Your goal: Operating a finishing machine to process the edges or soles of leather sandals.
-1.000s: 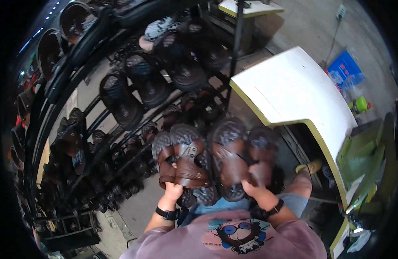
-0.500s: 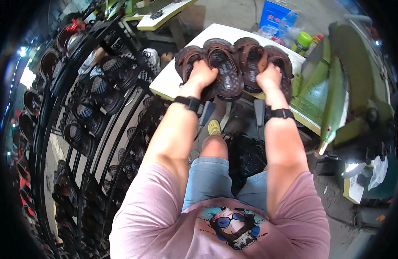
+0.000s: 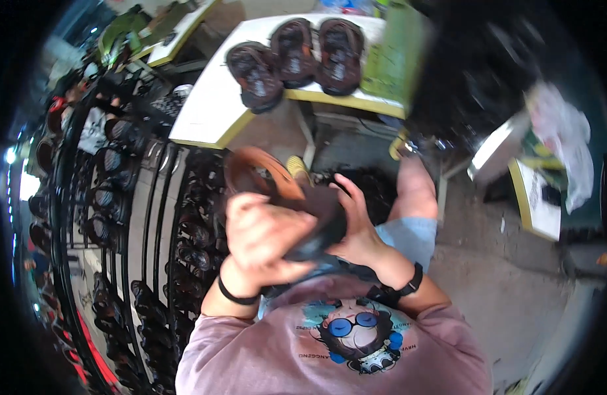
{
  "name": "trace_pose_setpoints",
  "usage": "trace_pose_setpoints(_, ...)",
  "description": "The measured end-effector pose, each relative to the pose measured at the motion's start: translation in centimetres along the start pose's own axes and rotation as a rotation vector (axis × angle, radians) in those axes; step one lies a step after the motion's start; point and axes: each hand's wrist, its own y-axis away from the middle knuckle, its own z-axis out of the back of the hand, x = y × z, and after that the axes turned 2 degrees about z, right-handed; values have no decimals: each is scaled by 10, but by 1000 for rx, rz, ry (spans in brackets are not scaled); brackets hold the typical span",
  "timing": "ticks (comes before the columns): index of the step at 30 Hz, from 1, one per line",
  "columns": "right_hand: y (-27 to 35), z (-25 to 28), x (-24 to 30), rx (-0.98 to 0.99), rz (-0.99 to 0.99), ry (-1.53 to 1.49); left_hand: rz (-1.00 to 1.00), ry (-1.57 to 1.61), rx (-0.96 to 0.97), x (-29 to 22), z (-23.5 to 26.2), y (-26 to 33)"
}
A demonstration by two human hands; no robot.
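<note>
In front of my chest, a brown sandal (image 3: 324,209) with a tan-lined strap is held up off the table and tilted. My left hand (image 3: 264,230) is closed around its side, slightly blurred. At the other end of the same sandal, my right hand (image 3: 364,227) grips the dark sole, its fingers bent along the edge. Three more dark brown sandals stand side by side on the white table: a left one (image 3: 255,76), a middle one (image 3: 294,52) and a right one (image 3: 341,56).
The white table (image 3: 208,108) has a yellow edge. A black rack (image 3: 60,263) full of sandals runs along my left. Green machine parts (image 3: 390,59) adjoin the table's right end, beside a large dark blurred shape (image 3: 481,72). A plastic bag (image 3: 566,145) hangs farther right.
Both hands have left the table and come back toward my chest with one sandal. Three sandals stay there. The view has turned right, and a dark shape now covers the upper right.
</note>
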Motion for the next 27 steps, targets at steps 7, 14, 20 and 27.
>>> trace_pose_setpoints(7, 8, 134, 45, 59, 31, -120, 494, 1069, 322, -54, -61, -57)
trace_pose_setpoints(14, 64, 149, 65, -446, 323, 343, 739, 1397, -17, -86, -145, -57)
trace_pose_setpoints(20, 97, 126, 11, -438, -283, -960, 774, 1532, -257, -92, -156, -59)
trace_pose_setpoints(27, 97, 151, -25, -730, -164, -1196, 769, 1898, -322, -53, -159, -26)
